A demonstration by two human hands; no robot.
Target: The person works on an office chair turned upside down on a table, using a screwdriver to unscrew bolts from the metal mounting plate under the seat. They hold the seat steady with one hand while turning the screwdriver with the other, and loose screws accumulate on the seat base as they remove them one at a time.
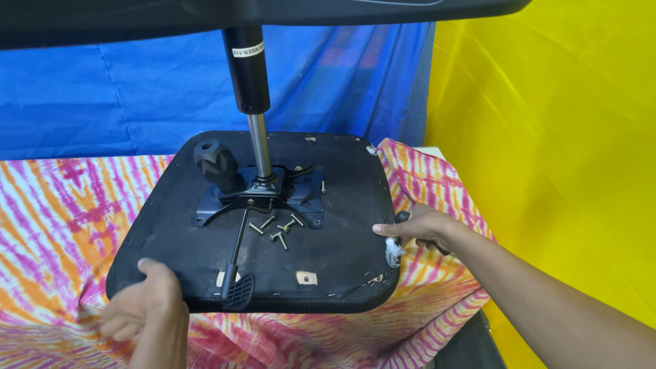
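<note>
An upturned black chair seat lies on a table under a pink, orange and white striped cloth. My left hand grips the seat's near left edge. My right hand holds its right edge. A black metal mechanism plate sits on the seat's middle, with a round knob, a lever with a paddle handle and a gas lift cylinder standing up from it. Several loose bolts lie on the seat in front of the plate.
A blue cloth hangs behind the table and a yellow one at the right. A black curved part crosses the top of the view above the cylinder. White stuffing shows at the seat's right edge.
</note>
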